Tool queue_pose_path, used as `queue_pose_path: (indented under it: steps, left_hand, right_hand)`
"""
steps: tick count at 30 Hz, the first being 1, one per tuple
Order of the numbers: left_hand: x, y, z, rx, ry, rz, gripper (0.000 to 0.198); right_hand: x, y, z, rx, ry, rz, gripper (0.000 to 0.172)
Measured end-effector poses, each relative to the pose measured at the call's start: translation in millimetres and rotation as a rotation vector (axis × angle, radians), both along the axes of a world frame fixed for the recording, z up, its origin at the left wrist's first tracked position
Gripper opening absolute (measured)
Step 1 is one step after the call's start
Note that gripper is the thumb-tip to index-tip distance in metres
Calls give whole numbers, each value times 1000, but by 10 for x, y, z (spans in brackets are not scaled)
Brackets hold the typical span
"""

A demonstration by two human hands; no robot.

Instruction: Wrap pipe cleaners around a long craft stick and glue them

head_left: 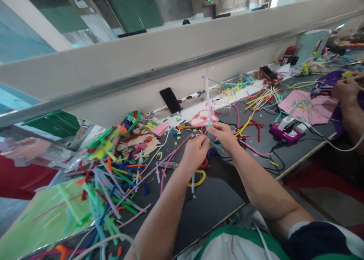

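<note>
While the left hand (198,149) and right hand (222,136) pinch the pale stem (207,101) at its teal base (209,124), right of the black phone (170,100), close-set, gentle grips should best steady it.

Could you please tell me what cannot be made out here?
Head view: what the left hand holds beneath the pale strip, hidden by its own fingers.
Head view: the middle of the scissors, behind the left forearm.
Head view: the co-worker's forearm, cut off by the right edge.

A slim pale lilac strip (208,97) stands nearly upright, pinched at its teal lower end.
</note>
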State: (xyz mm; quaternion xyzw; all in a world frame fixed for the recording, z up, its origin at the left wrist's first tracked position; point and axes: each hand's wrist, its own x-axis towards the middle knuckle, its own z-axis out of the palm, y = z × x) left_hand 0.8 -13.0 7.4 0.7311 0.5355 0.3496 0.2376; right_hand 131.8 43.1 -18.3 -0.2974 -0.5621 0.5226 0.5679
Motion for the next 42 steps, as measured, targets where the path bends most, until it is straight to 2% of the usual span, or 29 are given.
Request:
queue_pose_path:
  steps: [2,4,7,9,14,18,24,29,34,37,42]
  left_hand:
    - [-40,12,7,-147,-216,-98,25]
    - [-85,23,17,-327,-446,-176,29]
    - [-141,27,51,-534,-649,-232,34]
    - [-165,21,85,-579,-694,-242,35]
    - [-215,16,123,-613,-676,-271,30]
    - [-253,50,68,-599,-657,-309,30]
    - [-245,76,22,-596,-722,-282,29]
    - [-215,96,-36,-501,-699,-292,22]
    - [-197,152,-148,-281,-551,-172,19]
    - [-194,176,-179,-281,-573,-106,24]
    - [-216,162,-144,-377,-702,-65,34]
  right_hand:
    - [20,-5,8,-77,113,162,29]
    - [38,-8,15,-125,206,245,29]
    - [54,0,20,-135,275,266,27]
    - [55,13,17,-132,282,255,27]
    - [15,35,-13,-145,278,223,26]
    - [-34,25,-26,-144,219,186,26]
    - [-79,44,-70,-138,167,170,26]
    - [-109,76,-148,-63,112,6,25]
    - [-120,67,-179,17,-3,-74,23]
    - [-108,70,-179,62,-86,-109,23]
    - [-86,83,-173,95,-126,-102,22]
